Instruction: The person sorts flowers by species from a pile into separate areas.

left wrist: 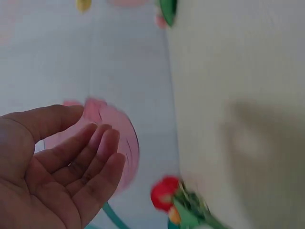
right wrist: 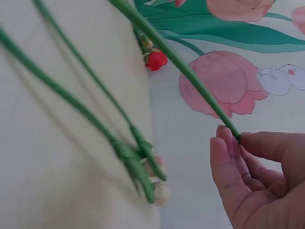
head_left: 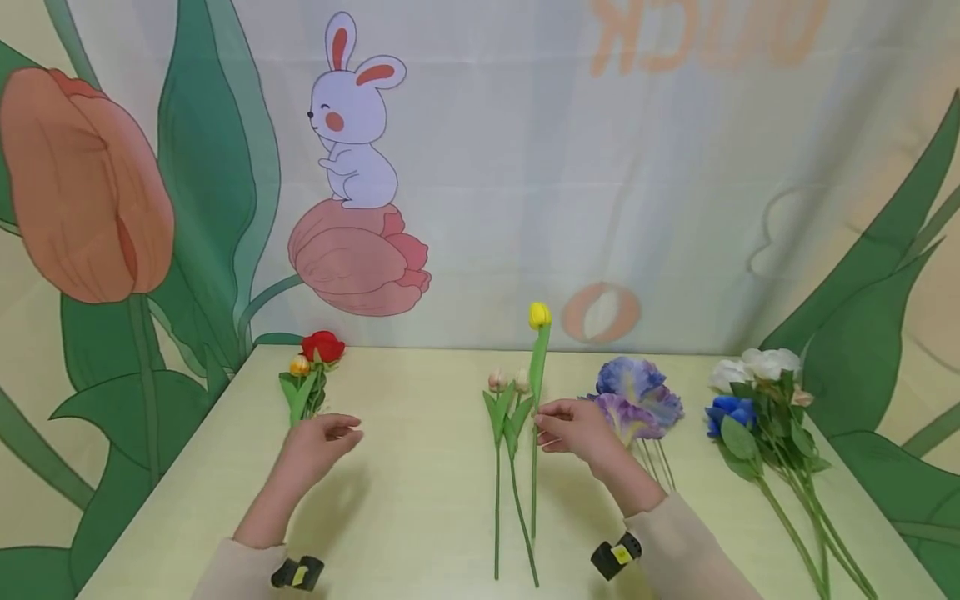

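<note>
A yellow tulip [head_left: 539,316] stands upright over the table, its green stem [right wrist: 190,76] pinched between the thumb and fingers of my right hand [head_left: 576,428]. Just left of it, two pale pink tulips [head_left: 498,382] lie on the table with their stems toward me. My left hand [head_left: 318,442] hovers at the left side with loosely curved fingers and nothing in them, as the left wrist view also shows. Beyond that hand lie a red rose [head_left: 323,346] and an orange-yellow tulip [head_left: 299,366], their stems partly hidden behind it.
Purple-blue irises [head_left: 633,392] lie behind my right hand. At the far right are white flowers [head_left: 772,363] and a blue flower [head_left: 731,415] with long stems. A curtain [head_left: 480,167] printed with tulips and a rabbit hangs at the table's [head_left: 420,500] back edge.
</note>
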Demonstrator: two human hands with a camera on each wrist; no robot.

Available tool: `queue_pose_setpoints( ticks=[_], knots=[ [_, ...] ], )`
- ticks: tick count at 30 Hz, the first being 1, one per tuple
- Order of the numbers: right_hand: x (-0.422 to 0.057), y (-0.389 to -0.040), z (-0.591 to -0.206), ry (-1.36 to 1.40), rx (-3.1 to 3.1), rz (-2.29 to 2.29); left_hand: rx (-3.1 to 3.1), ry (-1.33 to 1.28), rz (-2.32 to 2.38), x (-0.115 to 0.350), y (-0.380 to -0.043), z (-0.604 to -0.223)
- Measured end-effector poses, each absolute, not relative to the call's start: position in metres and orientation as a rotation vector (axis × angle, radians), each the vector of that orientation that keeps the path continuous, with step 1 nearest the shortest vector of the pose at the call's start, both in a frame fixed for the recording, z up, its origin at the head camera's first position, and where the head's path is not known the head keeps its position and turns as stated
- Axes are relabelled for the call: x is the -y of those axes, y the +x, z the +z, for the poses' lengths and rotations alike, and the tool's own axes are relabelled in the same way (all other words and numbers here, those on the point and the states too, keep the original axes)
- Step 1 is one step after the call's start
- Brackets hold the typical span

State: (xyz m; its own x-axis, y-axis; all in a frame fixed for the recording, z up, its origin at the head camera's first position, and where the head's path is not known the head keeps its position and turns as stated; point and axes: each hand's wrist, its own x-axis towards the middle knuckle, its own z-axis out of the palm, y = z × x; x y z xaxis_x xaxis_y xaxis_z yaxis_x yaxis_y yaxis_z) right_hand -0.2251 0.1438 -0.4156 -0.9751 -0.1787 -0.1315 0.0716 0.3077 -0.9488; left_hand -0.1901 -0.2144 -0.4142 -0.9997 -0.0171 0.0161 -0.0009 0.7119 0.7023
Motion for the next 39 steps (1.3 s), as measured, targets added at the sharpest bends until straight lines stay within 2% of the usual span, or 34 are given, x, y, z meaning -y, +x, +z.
queue_pose_setpoints(
  ticks=[6, 14, 26, 39],
  knots=[
    [-0.147, -0.219, -0.443, -0.026, -2.392, -1.601, 2.956, 0.172, -1.026, 0.270, -0.187, -0.427],
    [-0.135, -0.219, -0.468, 0.053, -2.429, -1.499, 3.061, 0.283, -0.968, 0.304, -0.190, -0.450],
    [-0.119, -0.232, -0.481, 0.022, -2.536, -1.331, 3.051, 0.324, -1.001, 0.311, -0.200, -0.474],
    [-0.113, -0.229, -0.478, -0.015, -2.577, -1.243, 3.064, 0.379, -0.996, 0.308, -0.203, -0.468]
  ],
)
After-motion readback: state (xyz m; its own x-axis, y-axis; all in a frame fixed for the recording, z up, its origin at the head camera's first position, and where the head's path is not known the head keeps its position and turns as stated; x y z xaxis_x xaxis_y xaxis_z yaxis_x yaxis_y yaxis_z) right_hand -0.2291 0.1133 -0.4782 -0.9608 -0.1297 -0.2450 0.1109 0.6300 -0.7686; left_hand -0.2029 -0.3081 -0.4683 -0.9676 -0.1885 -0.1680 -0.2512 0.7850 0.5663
